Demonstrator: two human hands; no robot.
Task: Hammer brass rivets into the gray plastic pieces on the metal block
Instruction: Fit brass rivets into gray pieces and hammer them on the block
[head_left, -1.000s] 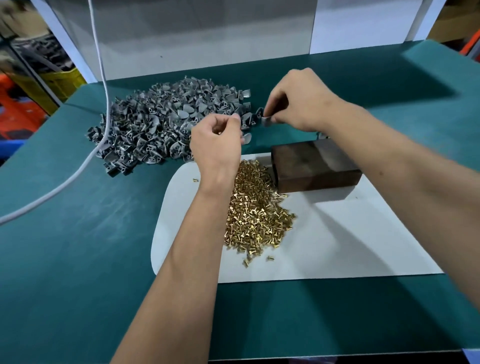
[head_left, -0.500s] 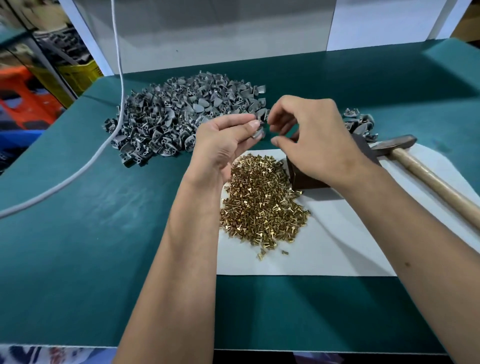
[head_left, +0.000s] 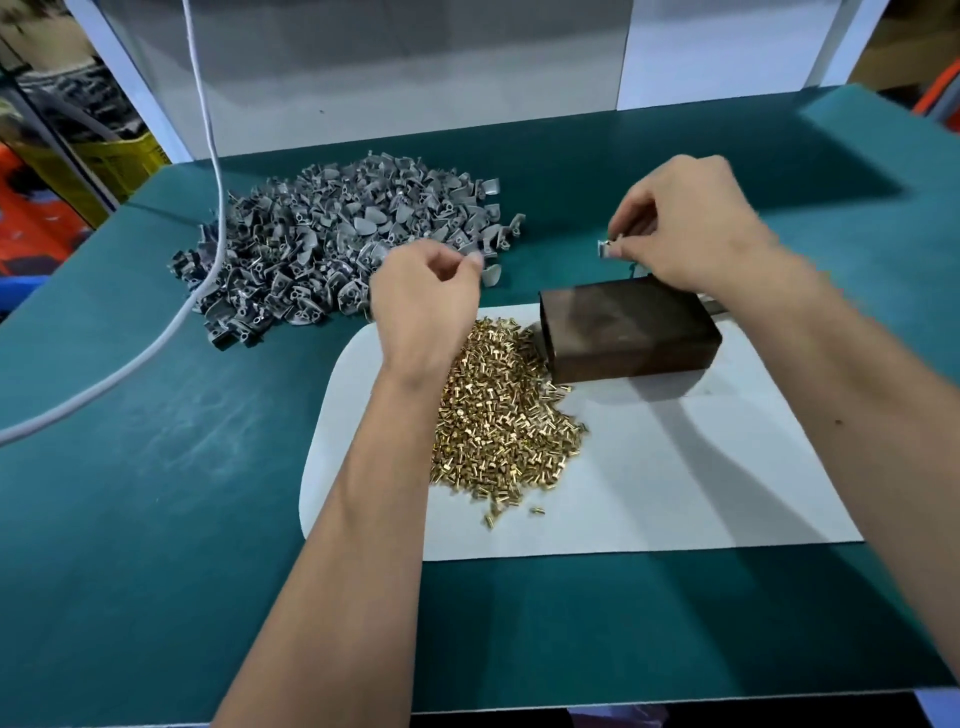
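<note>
right hand (head_left: 691, 228) pinches small gray plastic piece (head_left: 604, 249); left hand (head_left: 423, 296) curled, grip unclear; teal matted table (head_left: 156, 519) beneath, white paneled wall (head_left: 415, 62) beyond.

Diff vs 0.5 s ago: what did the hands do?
The hands parted: the right hand went right and away, beyond the block, pinching a small gray piece; the left hand drew back toward the gray pile, fingers curled. Rivet pile, block and mat unmoved.
</note>
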